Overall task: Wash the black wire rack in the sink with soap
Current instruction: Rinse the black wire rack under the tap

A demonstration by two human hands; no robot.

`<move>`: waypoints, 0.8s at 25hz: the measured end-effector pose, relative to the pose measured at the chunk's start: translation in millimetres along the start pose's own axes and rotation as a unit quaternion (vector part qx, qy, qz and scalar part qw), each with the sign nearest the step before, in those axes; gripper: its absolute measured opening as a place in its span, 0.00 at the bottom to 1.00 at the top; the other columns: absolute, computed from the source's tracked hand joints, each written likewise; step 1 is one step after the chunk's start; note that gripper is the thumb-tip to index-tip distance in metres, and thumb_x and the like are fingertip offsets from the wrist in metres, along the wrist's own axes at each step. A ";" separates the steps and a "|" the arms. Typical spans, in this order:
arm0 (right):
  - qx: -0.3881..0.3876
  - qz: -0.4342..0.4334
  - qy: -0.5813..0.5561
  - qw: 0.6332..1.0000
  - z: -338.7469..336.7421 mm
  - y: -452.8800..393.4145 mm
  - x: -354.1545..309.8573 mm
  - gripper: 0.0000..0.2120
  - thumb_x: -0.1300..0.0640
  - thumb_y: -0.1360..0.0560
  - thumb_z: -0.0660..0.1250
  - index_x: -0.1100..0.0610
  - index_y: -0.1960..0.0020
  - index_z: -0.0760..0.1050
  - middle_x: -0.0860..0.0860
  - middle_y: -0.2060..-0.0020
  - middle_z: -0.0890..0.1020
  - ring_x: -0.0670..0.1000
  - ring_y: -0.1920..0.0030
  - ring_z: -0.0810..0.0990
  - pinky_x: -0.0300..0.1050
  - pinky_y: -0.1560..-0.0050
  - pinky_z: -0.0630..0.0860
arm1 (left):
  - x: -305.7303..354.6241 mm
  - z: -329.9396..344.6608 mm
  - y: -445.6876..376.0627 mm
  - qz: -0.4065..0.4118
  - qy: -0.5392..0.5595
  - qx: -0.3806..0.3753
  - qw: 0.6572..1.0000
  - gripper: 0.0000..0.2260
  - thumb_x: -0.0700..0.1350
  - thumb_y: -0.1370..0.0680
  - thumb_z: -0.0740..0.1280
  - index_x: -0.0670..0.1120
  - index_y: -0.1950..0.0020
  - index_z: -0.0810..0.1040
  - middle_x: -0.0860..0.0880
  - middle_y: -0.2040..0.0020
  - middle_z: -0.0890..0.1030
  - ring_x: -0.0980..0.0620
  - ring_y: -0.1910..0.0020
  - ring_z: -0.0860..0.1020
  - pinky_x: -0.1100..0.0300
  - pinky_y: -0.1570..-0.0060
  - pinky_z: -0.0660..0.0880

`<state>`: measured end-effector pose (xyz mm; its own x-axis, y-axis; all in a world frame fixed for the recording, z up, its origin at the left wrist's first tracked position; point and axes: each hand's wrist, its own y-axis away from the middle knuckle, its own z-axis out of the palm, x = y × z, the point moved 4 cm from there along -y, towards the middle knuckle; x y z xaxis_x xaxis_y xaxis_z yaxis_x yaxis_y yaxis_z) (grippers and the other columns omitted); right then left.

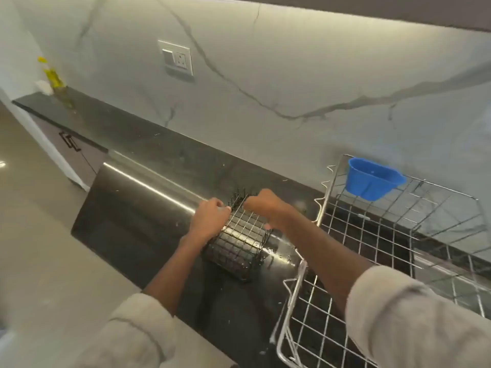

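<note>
Pale sleeves (138, 333) fill the bottom of the view, both forearms reaching forward over a dark counter (148, 155). Just beyond them the black wire rack (240, 245) stands on that counter, beside a steel dish drainer (372, 261) on the right. No sink basin can be made out, so the rack seems not yet to be in one.

The left hand (208, 220) has its fingers curled over the rack's left upper edge. The right hand (261, 204) is bunched at the far top rim, apparently gripping the wires, though its fingertips are hidden.

The rack looks light, stiff and open-meshed. It glistens, so the thin wires may be slippery. A two-handed hold on opposite rim wires, as here, seems the soundest.

Farther on, a blue plastic cup (372, 180) hangs on the drainer's back rail. Behind rises a marble-veined wall (292, 75) with a switch and socket plate (176, 58), and at the far left a yellow bottle (53, 75) stands on the counter's end.
</note>
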<state>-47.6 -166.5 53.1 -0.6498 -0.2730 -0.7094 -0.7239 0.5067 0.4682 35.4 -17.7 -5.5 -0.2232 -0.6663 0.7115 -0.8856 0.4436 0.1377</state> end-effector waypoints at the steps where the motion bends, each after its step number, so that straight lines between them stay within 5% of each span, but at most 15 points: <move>1: -0.012 0.051 0.000 0.999 7.4 -3.8 1.8 0.19 0.58 0.22 0.67 0.65 0.34 0.71 0.59 0.41 0.76 0.57 0.43 0.78 0.50 0.50 0.79 | -7.1 4.7 -6.0 -0.019 0.006 -0.019 1.000 0.11 0.51 0.18 0.65 0.44 0.44 0.79 0.49 0.48 0.81 0.50 0.48 0.80 0.49 0.41 0.80; 5: -0.030 0.189 -0.051 0.980 34.2 -21.2 33.7 0.35 0.51 0.22 0.68 0.59 0.20 0.58 0.60 0.26 0.67 0.62 0.34 0.75 0.53 0.58 0.78 | -26.3 22.4 -14.5 -0.095 0.063 -0.114 0.987 0.10 0.53 0.15 0.67 0.47 0.49 0.75 0.50 0.51 0.79 0.49 0.49 0.78 0.48 0.39 0.78; 8: 0.028 0.236 -0.086 0.967 46.0 -36.0 52.6 0.35 0.60 0.24 0.71 0.59 0.23 0.57 0.61 0.30 0.70 0.62 0.42 0.76 0.56 0.53 0.82 | -37.8 28.4 -24.9 -0.097 0.082 -0.147 0.981 0.06 0.48 0.18 0.69 0.47 0.49 0.81 0.48 0.47 0.85 0.46 0.43 0.82 0.46 0.36 0.78; 11: 0.039 0.245 -0.088 0.965 42.6 -39.3 55.5 0.29 0.63 0.24 0.69 0.61 0.25 0.63 0.61 0.32 0.72 0.62 0.54 0.76 0.59 0.60 0.85 | -38.9 24.4 -26.8 -0.117 0.099 -0.147 0.977 0.05 0.46 0.21 0.72 0.45 0.53 0.83 0.44 0.52 0.87 0.47 0.47 0.84 0.43 0.37 0.80; 16: 0.053 0.190 -0.163 0.967 6.2 -10.3 22.8 0.23 0.61 0.21 0.67 0.62 0.28 0.68 0.61 0.29 0.71 0.65 0.51 0.81 0.57 0.64 0.86 | 9.6 -27.7 -19.0 -0.022 0.086 -0.100 0.991 0.05 0.49 0.19 0.73 0.49 0.52 0.85 0.49 0.49 0.86 0.49 0.45 0.84 0.60 0.52 0.76; 20: 0.070 0.115 -0.282 0.950 -41.5 36.5 5.4 0.22 0.59 0.23 0.72 0.60 0.33 0.70 0.60 0.37 0.71 0.64 0.49 0.81 0.52 0.63 0.85 | 88.6 -82.5 6.5 0.111 0.007 -0.010 0.994 0.08 0.63 0.23 0.71 0.63 0.50 0.84 0.53 0.42 0.76 0.51 0.44 0.80 0.42 0.34 0.78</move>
<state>-87.2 -183.4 88.3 -0.5305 0.3194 -0.7852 -0.5149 0.6145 0.5977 43.5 -24.4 115.3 -0.4064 -0.5419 0.7357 -0.8064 0.5912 -0.0100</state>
